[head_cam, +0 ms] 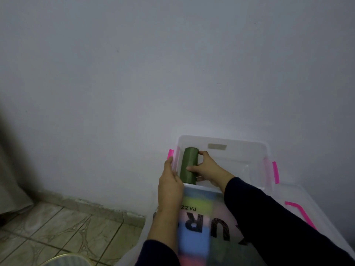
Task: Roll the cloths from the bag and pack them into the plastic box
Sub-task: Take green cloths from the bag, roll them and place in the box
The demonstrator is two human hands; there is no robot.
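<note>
A clear plastic box with pink latches stands against a pale wall, its opening facing up. Inside it, along the left wall, lies one rolled green cloth, its long axis running from the near rim toward the far wall.

The right hand is inside the box, just to the right of the roll. Its fingers curl round the roll's right side, the thumb lying across the top near the roll's middle, so the hand grips the rolled green cloth. The dark sleeve of that arm crosses the near rim of the box.

The left hand is outside the box at its near left corner. Its fingers lie fairly straight along the outer left wall, the fingertips just below the left pink latch. It touches the box; whether it presses cannot be told. The roll sits between the two hands, with the box wall separating it from the left hand.

Below the near rim, between the forearms, lies a translucent bag with dark printed letters and coloured cloth blocks showing through; it is blurred. A tiled floor shows at lower left.
</note>
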